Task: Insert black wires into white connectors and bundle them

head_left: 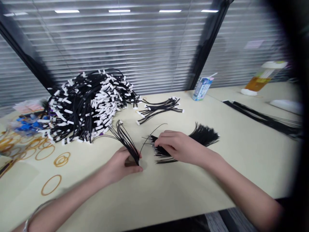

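My left hand is closed around the lower end of a thin bunch of black wires. Their other ends fan out up and to the left, with a small white connector at the tip. One loose wire curves away from this bunch toward the right. My right hand lies over a thick bundle of loose black wires, its fingers pinched at the left ends. Exactly how many wires those fingers grip is hidden. Bare metal tips show along the bundle's left end.
A large heap of black cables with white connectors stands at the back left. Behind my hands lies a small group of finished-looking cables. Rubber bands, a drink carton, a bottle and long black wires surround the work area.
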{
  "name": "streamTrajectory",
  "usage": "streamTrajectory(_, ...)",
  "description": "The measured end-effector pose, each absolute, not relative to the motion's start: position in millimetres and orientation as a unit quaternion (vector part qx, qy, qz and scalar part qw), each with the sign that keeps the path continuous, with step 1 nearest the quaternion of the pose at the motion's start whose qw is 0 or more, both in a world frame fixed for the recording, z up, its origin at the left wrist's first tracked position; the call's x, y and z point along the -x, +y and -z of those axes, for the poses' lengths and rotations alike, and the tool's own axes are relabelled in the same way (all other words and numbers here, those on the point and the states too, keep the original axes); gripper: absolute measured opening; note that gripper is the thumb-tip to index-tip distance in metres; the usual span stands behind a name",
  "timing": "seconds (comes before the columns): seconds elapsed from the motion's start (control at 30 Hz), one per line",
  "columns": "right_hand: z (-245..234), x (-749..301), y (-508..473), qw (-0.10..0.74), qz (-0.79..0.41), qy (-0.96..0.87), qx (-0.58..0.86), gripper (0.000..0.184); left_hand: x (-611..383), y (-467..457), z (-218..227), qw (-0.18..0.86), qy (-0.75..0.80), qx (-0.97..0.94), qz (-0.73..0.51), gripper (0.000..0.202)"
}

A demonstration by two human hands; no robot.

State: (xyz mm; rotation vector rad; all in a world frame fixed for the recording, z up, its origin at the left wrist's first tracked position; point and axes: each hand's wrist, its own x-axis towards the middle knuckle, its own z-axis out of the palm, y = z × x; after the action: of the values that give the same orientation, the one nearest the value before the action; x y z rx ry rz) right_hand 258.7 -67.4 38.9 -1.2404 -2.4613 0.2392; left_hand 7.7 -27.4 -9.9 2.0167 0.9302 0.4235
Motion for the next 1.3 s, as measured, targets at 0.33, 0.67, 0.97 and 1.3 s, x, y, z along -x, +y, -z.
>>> streamTrajectory(0.33,-39,-275,-58,0.160,-0.027,-0.899,0.406,0.039,-6,-27,11,0.414,0.365,-0.814,-0.180,0.033)
streamTrajectory(0.67,-42,-286,-56,0.288,0.200,-0.822,0.448,0.025,-8,-26,8,0.390,0.366,-0.827,-0.174,0.032)
streamTrajectory(0.97,-54,-278,-60,0.645,-0.211,-0.576,0.456,0.038,-8,-26,9,0.396,0.375,-0.822,-0.167,0.033)
streamTrajectory(1.3,-56,-272,-59,0.621,-0.603,-0.402,0.299,0.018,-8,-24,12,0.387,0.361,-0.831,-0.171,0.032)
